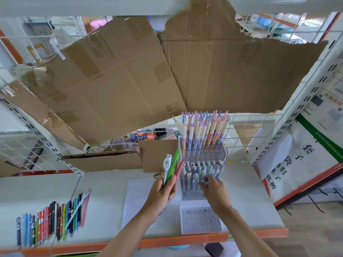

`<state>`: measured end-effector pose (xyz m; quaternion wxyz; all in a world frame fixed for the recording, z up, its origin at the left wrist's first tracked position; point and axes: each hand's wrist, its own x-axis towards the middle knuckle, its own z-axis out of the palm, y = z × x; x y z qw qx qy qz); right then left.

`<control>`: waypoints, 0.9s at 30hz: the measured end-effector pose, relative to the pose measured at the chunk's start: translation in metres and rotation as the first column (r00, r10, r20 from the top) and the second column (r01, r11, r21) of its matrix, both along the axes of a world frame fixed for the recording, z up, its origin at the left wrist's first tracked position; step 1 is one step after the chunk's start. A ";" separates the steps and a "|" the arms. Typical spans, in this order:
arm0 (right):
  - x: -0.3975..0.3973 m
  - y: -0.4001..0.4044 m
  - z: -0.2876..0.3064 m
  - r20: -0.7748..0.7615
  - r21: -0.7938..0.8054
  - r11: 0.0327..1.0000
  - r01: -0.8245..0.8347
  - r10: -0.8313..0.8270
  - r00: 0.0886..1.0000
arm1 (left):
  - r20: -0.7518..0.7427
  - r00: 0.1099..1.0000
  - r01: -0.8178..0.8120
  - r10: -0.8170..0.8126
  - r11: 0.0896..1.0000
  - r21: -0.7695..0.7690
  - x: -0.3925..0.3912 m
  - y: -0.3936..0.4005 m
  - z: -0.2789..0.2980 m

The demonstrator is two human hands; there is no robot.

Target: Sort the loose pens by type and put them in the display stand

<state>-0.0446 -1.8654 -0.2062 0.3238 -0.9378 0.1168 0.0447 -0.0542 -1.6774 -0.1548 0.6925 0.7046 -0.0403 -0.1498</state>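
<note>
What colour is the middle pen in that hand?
Bright green pen, between a white and a pink one in the left hand; head view.

You have a clear, glossy plastic display stand (202,217) in front of you, its walls see-through and smooth. The pens in your left hand (163,191) look like smooth plastic (white, green and pink barrels), and the loose pens (53,221) lying on the shelf have shiny printed casings. The shelf top (104,197) is matt and pale, with a painted orange edge. Behind it hangs rough, matt brown cardboard (118,80) patched with glossy, wrinkled tape. The wire grid (241,141) and slotted uprights look like white-coated metal
</note>
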 end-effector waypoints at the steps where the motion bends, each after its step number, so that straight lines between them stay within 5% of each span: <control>1: -0.003 -0.002 0.003 0.015 -0.017 1.000 -0.003 0.003 1.000 | 0.001 1.000 0.001 -0.001 1.000 -0.008 0.000 0.001 0.000; 10: -0.011 0.029 0.082 0.347 0.191 0.965 -0.180 0.105 0.932 | 0.020 1.000 0.014 -0.015 0.998 0.065 0.004 -0.020 -0.001; 15: -0.006 0.049 0.087 0.182 -0.051 0.979 -0.196 0.202 0.962 | 0.172 0.981 0.047 -0.091 0.969 0.244 0.003 -0.026 -0.006; 21: 0.000 0.027 0.100 0.224 0.257 0.966 0.014 -0.074 0.972 | 0.166 0.981 0.049 -0.103 0.952 0.302 0.007 -0.014 -0.001; 24: 0.001 0.009 0.107 0.187 0.595 0.788 0.155 -0.323 0.928 | 0.157 0.985 0.018 -0.065 0.959 0.281 0.008 -0.008 -0.003; 27: 0.002 -0.011 0.107 0.205 0.679 0.709 0.192 -0.434 0.877 | 0.126 0.992 -0.001 -0.017 0.990 0.144 0.005 -0.006 -0.008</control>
